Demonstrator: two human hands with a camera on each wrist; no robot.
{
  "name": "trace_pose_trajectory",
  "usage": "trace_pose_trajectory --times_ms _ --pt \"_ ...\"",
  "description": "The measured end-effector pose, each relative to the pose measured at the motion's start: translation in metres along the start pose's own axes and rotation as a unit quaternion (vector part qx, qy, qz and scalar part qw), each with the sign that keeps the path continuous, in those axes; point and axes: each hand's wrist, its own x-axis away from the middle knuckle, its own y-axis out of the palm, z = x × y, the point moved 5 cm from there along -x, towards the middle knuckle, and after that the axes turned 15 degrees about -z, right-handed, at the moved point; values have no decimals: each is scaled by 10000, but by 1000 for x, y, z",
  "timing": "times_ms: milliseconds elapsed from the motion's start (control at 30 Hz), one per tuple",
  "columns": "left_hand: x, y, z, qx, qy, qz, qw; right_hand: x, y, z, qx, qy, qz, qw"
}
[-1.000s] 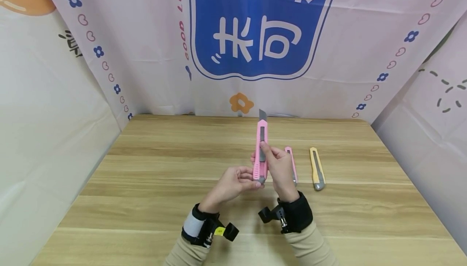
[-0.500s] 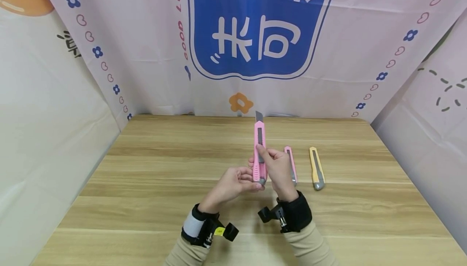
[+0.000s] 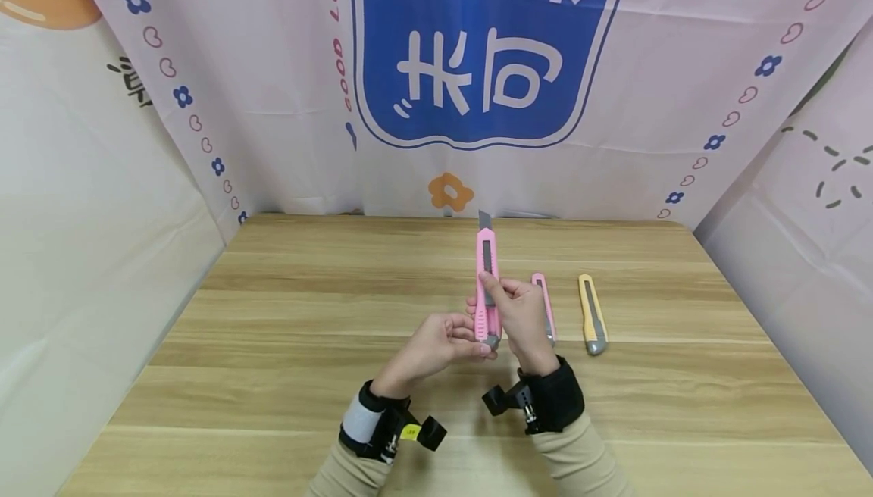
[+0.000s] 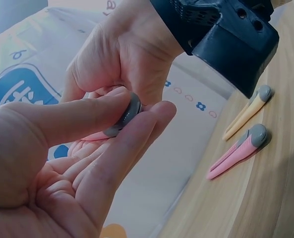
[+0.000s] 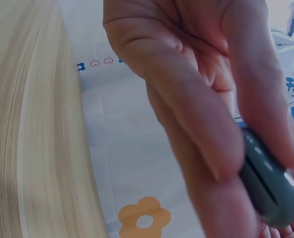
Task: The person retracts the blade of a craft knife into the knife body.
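Both hands hold a pink utility knife point(image 3: 483, 323) upright above the table, its blade point(image 3: 485, 220) sticking out at the top. My left hand point(image 3: 443, 342) pinches the grey end cap point(image 4: 128, 116) at the bottom between thumb and fingers. Higher up, my right hand point(image 3: 524, 319) grips the body from the right, thumb on its front near the grey slider and fingers curled behind. In the right wrist view the grey end point(image 5: 270, 183) shows between fingers, while the blade is out of sight. Another pink utility knife point(image 3: 548, 311) lies just behind the right hand, partly covered by it.
A yellow utility knife point(image 3: 592, 315) lies on the wooden table point(image 3: 307, 277) to the right of the pink one. Printed cloth point(image 3: 293, 156) hangs along the table's back edge, with pale sheets at both sides. Each wrist wears a black strap with a camera.
The held knife has shifted slightly left and down, and the right thumb with it. Both hands keep their grip. The two knives on the table stay where they were.
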Motion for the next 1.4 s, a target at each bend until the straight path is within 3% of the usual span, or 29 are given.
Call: trace_pose_trajectory --times_ms 300,467,933,1400 --pt "0 -2 -1 -218 26 67 9997 -1 2 0 -149 6 -72 9999" --pt "1 -3 -1 -96 17 133 9999 -1 2 -1 -143 82 -114 9998" --pt "3 -7 1 -283 -61 409 9987 -1 4 3 -101 741 -123 9971" --pt "0 -4 0 -158 43 97 9998 0 1 1 -11 294 -345 9990"
